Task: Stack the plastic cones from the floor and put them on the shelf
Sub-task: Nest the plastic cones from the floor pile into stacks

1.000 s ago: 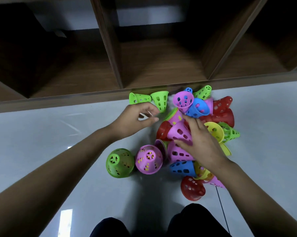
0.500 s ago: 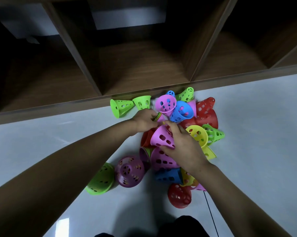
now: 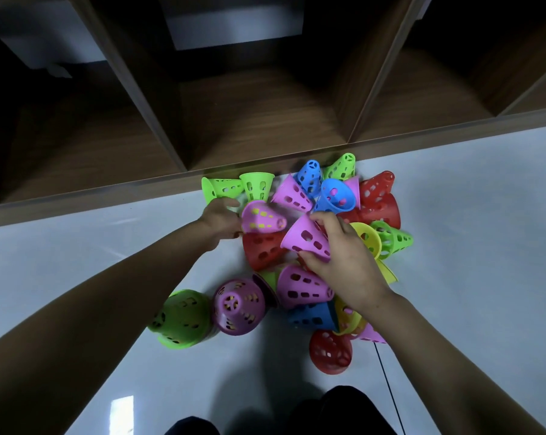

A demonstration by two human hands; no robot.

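A heap of perforated plastic cones in pink, red, blue, green and yellow lies on the pale floor in front of the wooden shelf [image 3: 259, 120]. My left hand [image 3: 218, 219] grips a pink cone with yellow showing through its holes [image 3: 262, 218], tip pointing right. My right hand [image 3: 343, 255] holds another pink cone [image 3: 307, 238] by its wide rim, just right of the first one. A red cone [image 3: 260, 251] lies under both.
A green cone [image 3: 180, 318] and a purple cone [image 3: 238, 306] stand apart at the lower left of the heap. Two green cones [image 3: 238, 186] lie against the shelf's front edge. My knees [image 3: 328, 412] show at the bottom, with a thin black cord [image 3: 387, 387] on the floor.
My left hand has pulled a pink cone out of the heap. My right hand has lifted its pink cone slightly and turned it toward the left one. The view has shifted a little.
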